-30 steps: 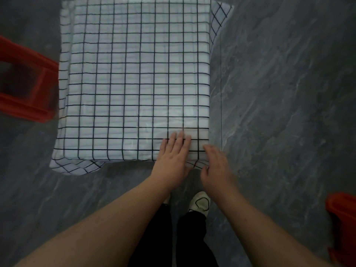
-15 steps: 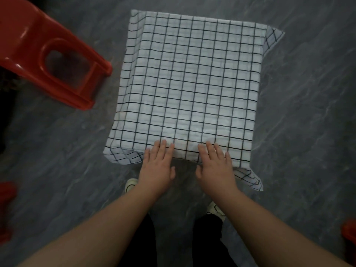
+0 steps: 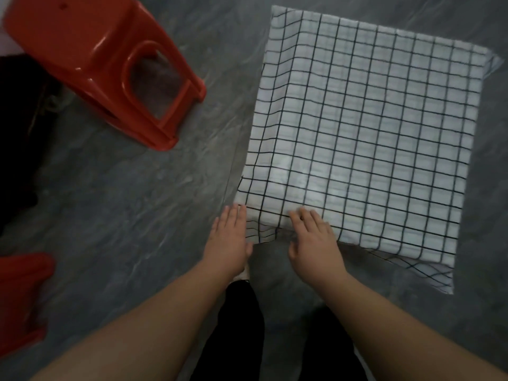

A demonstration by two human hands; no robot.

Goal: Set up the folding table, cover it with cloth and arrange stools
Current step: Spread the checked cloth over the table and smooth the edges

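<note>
The floor (image 3: 123,188) is dark grey stone-look tile with pale, wispy veins running diagonally across it. A thin straight grout line (image 3: 231,180) cuts through it. The tile has a dull sheen and catches soft, dim light; the whole scene is rather dark, with no hard shadows. At the far left edge a black mass (image 3: 16,127) lies on the floor, too dark to make out. No wall or window shows in this downward view.
</note>
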